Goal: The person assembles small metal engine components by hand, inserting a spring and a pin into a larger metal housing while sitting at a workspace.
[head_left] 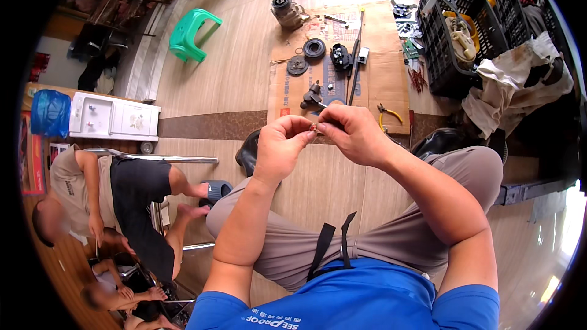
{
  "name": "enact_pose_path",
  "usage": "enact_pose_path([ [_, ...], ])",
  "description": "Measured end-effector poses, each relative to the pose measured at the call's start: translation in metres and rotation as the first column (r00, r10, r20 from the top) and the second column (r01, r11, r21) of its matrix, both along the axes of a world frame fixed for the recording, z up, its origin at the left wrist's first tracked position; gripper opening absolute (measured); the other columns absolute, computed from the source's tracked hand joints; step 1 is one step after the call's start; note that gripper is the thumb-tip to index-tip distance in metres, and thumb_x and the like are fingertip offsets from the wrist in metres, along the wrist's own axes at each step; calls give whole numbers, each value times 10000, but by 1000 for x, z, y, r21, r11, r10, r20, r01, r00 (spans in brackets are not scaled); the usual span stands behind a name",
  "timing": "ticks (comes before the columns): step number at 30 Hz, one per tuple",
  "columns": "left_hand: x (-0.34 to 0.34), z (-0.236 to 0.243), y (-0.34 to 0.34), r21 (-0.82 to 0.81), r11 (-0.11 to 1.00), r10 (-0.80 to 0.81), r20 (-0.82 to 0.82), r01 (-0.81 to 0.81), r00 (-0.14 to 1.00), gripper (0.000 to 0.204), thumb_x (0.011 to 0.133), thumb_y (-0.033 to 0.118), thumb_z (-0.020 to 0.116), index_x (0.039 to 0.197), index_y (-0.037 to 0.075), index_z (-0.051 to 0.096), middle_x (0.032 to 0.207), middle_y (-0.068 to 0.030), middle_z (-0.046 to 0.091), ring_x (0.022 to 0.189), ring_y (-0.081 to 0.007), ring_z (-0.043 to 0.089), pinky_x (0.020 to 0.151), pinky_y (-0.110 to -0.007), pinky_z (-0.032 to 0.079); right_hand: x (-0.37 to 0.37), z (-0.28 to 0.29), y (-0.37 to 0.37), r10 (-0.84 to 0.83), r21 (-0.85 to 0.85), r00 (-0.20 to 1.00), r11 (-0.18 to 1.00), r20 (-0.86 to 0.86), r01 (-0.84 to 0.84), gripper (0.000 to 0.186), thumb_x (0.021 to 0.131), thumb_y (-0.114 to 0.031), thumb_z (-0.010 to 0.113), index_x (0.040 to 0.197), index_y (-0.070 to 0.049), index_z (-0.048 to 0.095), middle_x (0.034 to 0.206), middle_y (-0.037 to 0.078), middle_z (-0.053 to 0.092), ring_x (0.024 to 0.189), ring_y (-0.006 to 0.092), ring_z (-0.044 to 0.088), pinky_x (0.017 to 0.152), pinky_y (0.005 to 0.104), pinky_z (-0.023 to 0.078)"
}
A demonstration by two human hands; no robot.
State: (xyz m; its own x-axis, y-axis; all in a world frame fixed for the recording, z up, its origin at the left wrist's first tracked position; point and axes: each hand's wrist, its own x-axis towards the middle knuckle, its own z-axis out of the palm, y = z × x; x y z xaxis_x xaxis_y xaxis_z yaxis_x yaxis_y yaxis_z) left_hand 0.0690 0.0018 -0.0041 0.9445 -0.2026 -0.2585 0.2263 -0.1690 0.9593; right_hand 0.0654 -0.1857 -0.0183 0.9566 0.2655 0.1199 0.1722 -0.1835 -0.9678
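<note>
My left hand [280, 146] and my right hand [356, 133] meet in front of me, thumbs and forefingers pinched. Between the fingertips is a tiny reddish piece [314, 127], too small to name. Just beyond them, on a flattened cardboard sheet [382, 55], lies a dark metal part with a stem [313, 93]. Farther back are a black pulley ring [314, 47], a grey round disc [298, 66] and a black blocky part [340, 57]. A larger motor-like metal unit [287, 13] sits at the sheet's far left corner. Yellow-handled pliers [389, 114] lie right of my right hand.
Black plastic crates [455, 43] with tools and a draped whitish cloth [507, 79] stand at right. A green stool [191, 33] is far left. Two seated people [101, 189] are at left, near a white cabinet [113, 115]. A long thin rod [354, 55] crosses the cardboard.
</note>
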Motion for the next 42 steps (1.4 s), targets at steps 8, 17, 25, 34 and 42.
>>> enact_pose_path([
  [8,-2,2,0,-88,987,-140,-44,136,989,123,841,-19,658,964,-21,647,856,-42,673,751,-78,602,667,-211,479,7,-19,-3,-53,33,993,998,-102,57,147,865,-133,619,892,10,636,725,169,633,647,243,613,629,351,487],
  [17,5,-2,1,-187,971,154,2,-151,988,108,856,6,656,962,-11,647,856,-47,673,736,-87,608,653,-213,481,-8,-3,1,55,-17,995,998,-84,-56,138,866,-133,620,908,-2,630,759,163,634,709,270,625,660,354,485],
  [25,0,-2,-1,15,1000,-26,-42,27,999,88,839,-19,665,927,-19,659,866,-41,680,783,-73,610,705,-212,491,3,6,-5,32,-40,997,999,74,-29,132,862,-143,630,872,-11,634,732,174,633,687,330,631,625,382,491],
  [34,3,5,3,-103,978,-189,-78,181,979,120,825,-4,666,945,-14,656,823,-24,662,729,-71,584,651,-216,469,8,-13,-8,-107,-15,991,994,-79,106,160,872,-154,631,893,5,642,752,165,641,664,258,624,632,349,487],
  [42,3,3,5,-59,983,-183,-148,176,972,124,815,-1,672,938,-14,659,815,-25,660,714,-77,580,646,-225,469,8,-6,-7,-95,62,993,993,-70,100,126,897,-109,614,887,16,625,697,75,590,638,121,520,606,281,452],
])
